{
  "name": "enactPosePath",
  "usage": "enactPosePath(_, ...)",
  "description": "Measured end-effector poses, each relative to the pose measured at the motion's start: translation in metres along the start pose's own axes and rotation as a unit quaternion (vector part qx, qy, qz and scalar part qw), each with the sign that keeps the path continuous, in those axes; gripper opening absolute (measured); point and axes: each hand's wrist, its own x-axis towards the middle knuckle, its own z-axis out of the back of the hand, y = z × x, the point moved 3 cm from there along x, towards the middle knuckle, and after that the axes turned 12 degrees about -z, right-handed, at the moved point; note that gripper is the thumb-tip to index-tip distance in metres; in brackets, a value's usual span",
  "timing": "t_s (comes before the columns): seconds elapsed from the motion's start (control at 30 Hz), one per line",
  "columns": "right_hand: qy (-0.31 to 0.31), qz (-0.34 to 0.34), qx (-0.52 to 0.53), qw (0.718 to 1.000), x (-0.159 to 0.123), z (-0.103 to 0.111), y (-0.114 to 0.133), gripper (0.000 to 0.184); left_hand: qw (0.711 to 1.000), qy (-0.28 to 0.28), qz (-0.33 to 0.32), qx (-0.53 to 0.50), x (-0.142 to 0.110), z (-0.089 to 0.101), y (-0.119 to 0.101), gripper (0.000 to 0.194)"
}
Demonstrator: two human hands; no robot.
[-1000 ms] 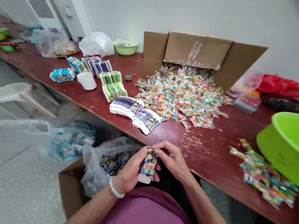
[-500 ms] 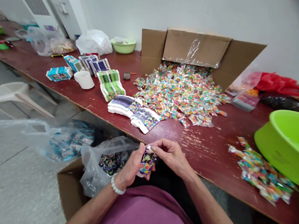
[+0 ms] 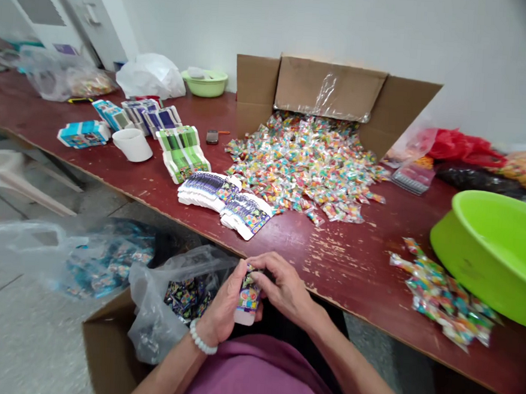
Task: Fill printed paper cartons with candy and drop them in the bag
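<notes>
I hold a small purple printed carton (image 3: 248, 296) in front of my lap, below the table's near edge. My left hand (image 3: 223, 305), with a white bead bracelet at the wrist, grips its side. Fingers of my right hand (image 3: 281, 285) press on its top end. Stacks of flat purple cartons (image 3: 227, 200) lie on the red table (image 3: 344, 257) just beyond my hands. A big heap of small wrapped candies (image 3: 306, 161) spills from a cardboard box (image 3: 333, 91) lying on its side.
A plastic bag of filled purple cartons (image 3: 179, 296) sits in a floor box (image 3: 104, 342) at my left. A green basin (image 3: 493, 249) and a candy pile (image 3: 445, 294) are at the right. Green cartons (image 3: 183, 149), a white cup (image 3: 131, 144) and blue cartons (image 3: 82, 133) lie farther left.
My hands have dropped slightly toward my lap with the carton, and my right fingers have come down over its top end. My view has swung a little to the right.
</notes>
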Motion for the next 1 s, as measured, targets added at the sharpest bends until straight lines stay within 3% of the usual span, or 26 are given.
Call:
enactPosePath(0.07,-0.03,-0.012,-0.052,0.998,0.017,0.023,-0.021,0.019,0.998,0.022,0.028,-0.043,-0.004,-0.002,0.008,0.05)
enactPosePath(0.1,-0.087,-0.025,-0.097,0.991,0.027,0.041,-0.032,0.02,0.997,0.035,0.036,-0.053,-0.006,-0.002,0.012,0.047)
enactPosePath(0.17,-0.209,-0.1,-0.222,0.947,0.045,0.079,-0.055,0.025,0.995,0.062,0.061,-0.048,-0.012,0.002,0.02,0.043)
enactPosePath(0.2,-0.235,-0.125,-0.241,0.933,0.053,0.095,-0.066,0.029,0.994,0.073,0.076,-0.038,-0.015,0.006,0.023,0.042)
enactPosePath(0.27,-0.254,-0.16,-0.259,0.918,0.063,0.117,-0.083,0.031,0.99,0.101,0.097,-0.014,-0.019,0.018,0.025,0.039)
enactPosePath(0.37,-0.257,-0.2,-0.251,0.912,0.068,0.129,-0.101,0.023,0.982,0.148,0.096,0.074,-0.017,0.042,0.012,0.036)
enactPosePath(0.43,-0.252,-0.217,-0.229,0.915,0.066,0.129,-0.107,0.019,0.958,0.19,0.087,0.198,-0.012,0.059,-0.003,0.04)
enactPosePath(0.5,-0.236,-0.224,-0.191,0.926,0.063,0.125,-0.109,0.019,0.905,0.244,0.095,0.334,-0.009,0.072,-0.014,0.044)
enactPosePath(0.57,-0.216,-0.222,-0.139,0.941,0.059,0.119,-0.107,0.021,0.855,0.292,0.124,0.411,-0.008,0.081,-0.017,0.039)
enactPosePath(0.6,-0.206,-0.218,-0.111,0.947,0.056,0.114,-0.103,0.023,0.846,0.303,0.136,0.418,-0.008,0.082,-0.017,0.034)
enactPosePath(0.63,-0.197,-0.212,-0.088,0.953,0.052,0.108,-0.098,0.026,0.852,0.303,0.139,0.403,-0.008,0.081,-0.017,0.031)
enactPosePath(0.73,-0.143,-0.202,0.025,0.969,0.035,0.083,-0.074,0.032,0.919,0.245,0.113,0.288,-0.007,0.069,-0.017,0.031)
enactPosePath(0.8,-0.058,-0.203,0.158,0.965,0.022,0.062,-0.053,0.029,0.952,0.191,0.092,0.219,-0.007,0.056,-0.02,0.033)
enactPosePath(0.87,0.049,-0.192,0.223,0.954,0.011,0.045,-0.031,0.024,0.967,0.161,0.064,0.188,-0.006,0.042,-0.025,0.034)
enactPosePath(0.93,0.128,-0.154,0.196,0.96,0.004,0.034,-0.013,0.017,0.969,0.162,0.041,0.183,-0.006,0.03,-0.032,0.033)
enactPosePath(1.0,0.162,-0.099,0.114,0.975,0.001,0.031,0.0,0.014,0.962,0.185,0.04,0.196,-0.008,0.021,-0.037,0.03)
